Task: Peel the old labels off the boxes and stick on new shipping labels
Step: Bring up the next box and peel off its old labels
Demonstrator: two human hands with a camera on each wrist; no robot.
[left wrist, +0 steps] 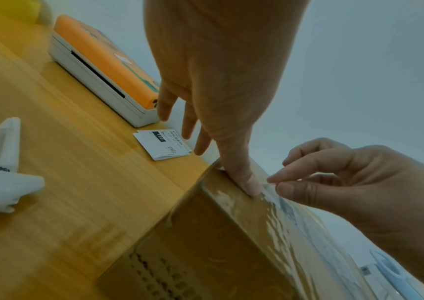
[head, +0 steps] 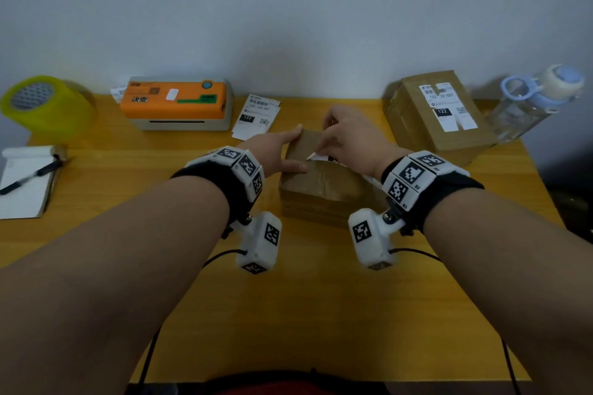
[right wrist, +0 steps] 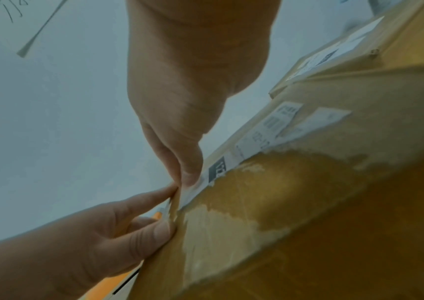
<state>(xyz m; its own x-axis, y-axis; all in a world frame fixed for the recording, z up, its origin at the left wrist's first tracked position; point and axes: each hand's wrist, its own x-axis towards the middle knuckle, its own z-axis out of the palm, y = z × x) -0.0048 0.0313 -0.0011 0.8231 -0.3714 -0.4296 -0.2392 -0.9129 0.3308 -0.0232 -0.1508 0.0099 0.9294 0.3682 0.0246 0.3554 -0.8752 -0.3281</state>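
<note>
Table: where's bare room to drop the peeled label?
Bare table nearest the person, under both forearms, and between notepad and centre box. Crowded along the wall: tape roll, printer, loose labels, second box, bottle.

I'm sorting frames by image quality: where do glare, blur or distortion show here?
Head view: dim, even light; wide-angle bending at the edges stretches the water bottle. Left wrist view: glare streaks on the taped box, its near corner soft. Right wrist view: soft and murky; the old label prints unreadably.
</note>
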